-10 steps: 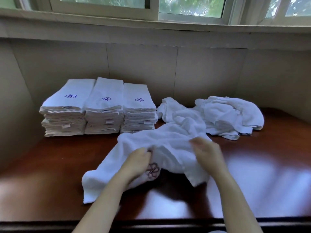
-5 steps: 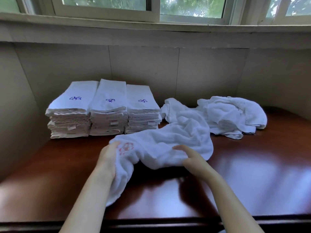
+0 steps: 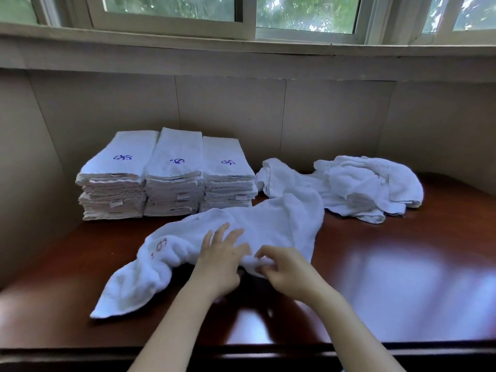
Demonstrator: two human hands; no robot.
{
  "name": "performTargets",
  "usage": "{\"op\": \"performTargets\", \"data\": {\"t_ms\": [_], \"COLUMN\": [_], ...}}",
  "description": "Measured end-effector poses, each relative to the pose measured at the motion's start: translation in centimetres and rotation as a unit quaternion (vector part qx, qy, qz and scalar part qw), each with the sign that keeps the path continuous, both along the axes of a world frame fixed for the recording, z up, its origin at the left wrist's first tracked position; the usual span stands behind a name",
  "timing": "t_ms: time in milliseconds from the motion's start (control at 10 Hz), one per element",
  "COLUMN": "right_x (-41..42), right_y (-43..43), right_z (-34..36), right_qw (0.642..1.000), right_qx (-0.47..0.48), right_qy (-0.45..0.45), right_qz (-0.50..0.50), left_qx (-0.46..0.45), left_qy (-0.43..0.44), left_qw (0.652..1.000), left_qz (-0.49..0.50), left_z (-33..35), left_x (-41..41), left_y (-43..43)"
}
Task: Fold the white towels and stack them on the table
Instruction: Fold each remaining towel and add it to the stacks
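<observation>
1. Step in hand: straightening one crumpled towel (image 3: 255, 224) before any fold is made. It lies on the table (image 3: 402, 277) right in front of me, just short of the folded stacks. Its far end runs back toward the loose heap (image 3: 362, 183).
2. My left hand (image 3: 221, 260) lies flat on the cloth with fingers straight and spread, pinning it. My right hand (image 3: 291, 273) has its fingertips curled in, pinching a bunched ridge of the near hem.
3. Next move, as I judge it: walk both hands out along that hem to opposite corners, then draw the cloth taut and flat. The left tail is twisted into a rope and will likely need a shake first.
4. Cloth: thick white terry, limp, soft-edged, holding rounded rolls rather than creases. A faint reddish emblem (image 3: 159, 247) shows near the left end. It is paler than the blue-purple marks on the stacks, so it may be the reverse side.
5. Three folded stacks (image 3: 174, 183) sit side by side at back left, touching, near the wall. They are long narrow rectangles, with small labels showing at the layered edges.
6. The heap at back right is the same terry, lumpy and unsorted. I cannot count the towels in it.
7. Tabletop: dark polished wood, glossy with window glare. It is probably slick, so the cloth should slide easily.
</observation>
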State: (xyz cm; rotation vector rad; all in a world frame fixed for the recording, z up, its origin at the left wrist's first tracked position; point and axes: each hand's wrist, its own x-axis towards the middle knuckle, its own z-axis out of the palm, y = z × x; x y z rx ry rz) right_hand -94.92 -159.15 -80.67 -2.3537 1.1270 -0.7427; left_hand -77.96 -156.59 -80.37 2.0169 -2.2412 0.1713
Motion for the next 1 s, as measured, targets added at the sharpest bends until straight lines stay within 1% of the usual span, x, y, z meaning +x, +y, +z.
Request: {"op": "performTargets", "data": {"t_ms": [100,200,300,400,500,600,700,800,900,1000], "right_x": [-0.9,-2.4,-3.5,-4.0,-4.1,-5.1,-6.4,-6.3,-5.7,-6.0], "right_y": [0.0,-1.5,-3.0,-3.9,-4.0,-4.0,-3.2,-2.0,-1.5,-1.2], "right_z": [-0.2,-0.5,-1.0,-1.9,-1.9,-1.6,-1.1,-1.1,-0.9,-0.2], "right_qw": [0.993,0.970,0.958,0.973,0.983,0.969,0.981,0.994,0.993,0.952], "right_qx": [0.005,-0.003,-0.025,-0.023,0.058,0.047,0.062,0.094,0.060,-0.027], "right_qy": [0.115,0.237,0.256,0.170,-0.013,-0.093,-0.089,-0.003,0.062,0.087], "right_qz": [0.011,-0.051,-0.129,-0.154,-0.174,-0.224,-0.163,-0.062,-0.085,-0.293], "left_qx": [-0.043,-0.168,-0.307,-0.271,-0.083,0.001,-0.040,-0.146,-0.210,-0.227], "left_qy": [0.014,0.182,0.295,0.392,0.373,0.392,0.376,0.307,0.358,0.507], "left_qw": [0.999,0.964,0.899,0.878,0.923,0.918,0.916,0.914,0.878,0.815], "left_qz": [0.021,0.095,0.105,0.055,0.034,0.052,0.135,0.223,0.240,0.166], "left_z": [0.4,1.4,1.7,1.9,1.4,0.8,1.0,1.4,2.5,3.5], "left_x": [0.6,1.0,1.3,2.1,3.2,3.3,4.1,5.2,5.3,5.2], "left_y": [-0.2,0.4,1.5,2.2,1.6,1.2,0.8,1.2,1.8,2.5]}}
